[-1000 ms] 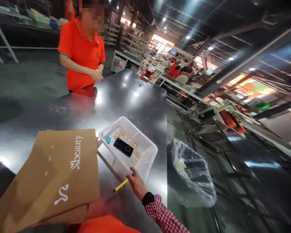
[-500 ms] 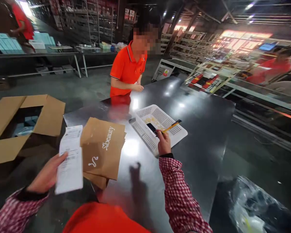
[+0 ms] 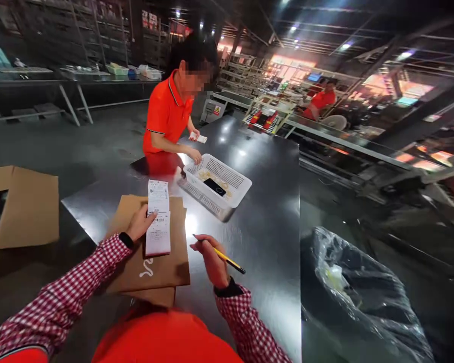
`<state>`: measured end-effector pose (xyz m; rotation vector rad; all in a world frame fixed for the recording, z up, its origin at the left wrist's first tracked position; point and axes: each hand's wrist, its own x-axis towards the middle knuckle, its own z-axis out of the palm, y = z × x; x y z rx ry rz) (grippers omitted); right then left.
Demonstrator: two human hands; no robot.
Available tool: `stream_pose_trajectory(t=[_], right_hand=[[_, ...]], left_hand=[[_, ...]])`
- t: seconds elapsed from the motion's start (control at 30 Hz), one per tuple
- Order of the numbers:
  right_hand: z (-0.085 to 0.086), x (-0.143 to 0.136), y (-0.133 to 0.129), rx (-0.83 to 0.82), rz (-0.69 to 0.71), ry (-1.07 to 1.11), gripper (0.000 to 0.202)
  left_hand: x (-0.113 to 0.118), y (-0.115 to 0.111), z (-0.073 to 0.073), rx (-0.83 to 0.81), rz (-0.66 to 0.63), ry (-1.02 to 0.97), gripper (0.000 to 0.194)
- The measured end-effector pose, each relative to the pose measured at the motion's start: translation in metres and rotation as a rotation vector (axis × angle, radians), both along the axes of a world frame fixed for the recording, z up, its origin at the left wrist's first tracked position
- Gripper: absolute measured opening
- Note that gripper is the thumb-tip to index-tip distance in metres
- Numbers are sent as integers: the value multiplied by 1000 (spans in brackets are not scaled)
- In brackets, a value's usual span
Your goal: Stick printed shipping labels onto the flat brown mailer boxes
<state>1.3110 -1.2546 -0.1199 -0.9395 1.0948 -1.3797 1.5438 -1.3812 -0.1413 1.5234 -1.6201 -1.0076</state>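
Observation:
My left hand (image 3: 139,223) holds a long printed paper slip (image 3: 158,237) over the brown cardboard sheets (image 3: 177,267), with the thumb on top of it. A yellow and black pen (image 3: 230,260) is gripped in my right hand (image 3: 211,257), just right of the sheets and above the dark table (image 3: 265,201). Beyond my hands sits a white perforated basket (image 3: 240,187), in which a black phone (image 3: 215,187) lies among pale rubber bands (image 3: 225,184).
Across the table a person in orange (image 3: 167,113) has one hand at the basket's edge and white paper in the other. An open carton (image 3: 32,206) stands at the left. A clear plastic bag (image 3: 371,287) is at the right. Racks and a conveyor are behind.
My right hand has left the basket with the pen and come back near the sheets. My left hand has brought the slip over the sheets. The other person's hand now reaches the basket.

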Motion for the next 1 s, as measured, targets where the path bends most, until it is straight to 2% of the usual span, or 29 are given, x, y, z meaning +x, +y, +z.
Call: stream_pose_trajectory(t=[0.07, 0.17, 0.3, 0.4, 0.47, 0.5, 0.63, 0.7, 0.83, 1.0], right_hand=[[1, 35, -11, 17, 23, -48, 29], [-10, 79, -28, 75, 25, -110, 30], [-36, 106, -47, 166, -28, -127, 28], [-46, 109, -54, 197, -58, -99, 23], [-46, 109, -56, 214, -72, -82, 21], [-45, 110, -57, 222, -78, -81, 20], [-37, 113, -60, 246, -84, -88, 20], [-33, 112, -61, 275, -75, -120, 22], [-18, 104, -63, 312, -92, -191, 23], [-2, 97, -76, 208, -185, -10, 16]], left_hand=[[9, -16, -1, -29, -31, -152, 23], [16, -29, -3, -70, -72, -303, 22], [20, -38, -5, -126, -109, -372, 28], [30, -38, -1, -178, -98, -322, 39], [41, -32, 1, -214, -101, -262, 40], [46, -27, 1, -236, -143, -227, 37], [58, -1, -11, -322, -536, -164, 27], [58, 8, -20, -317, -616, -209, 37], [56, 12, -28, -274, -554, -286, 66], [54, 10, -26, -271, -541, -294, 89]])
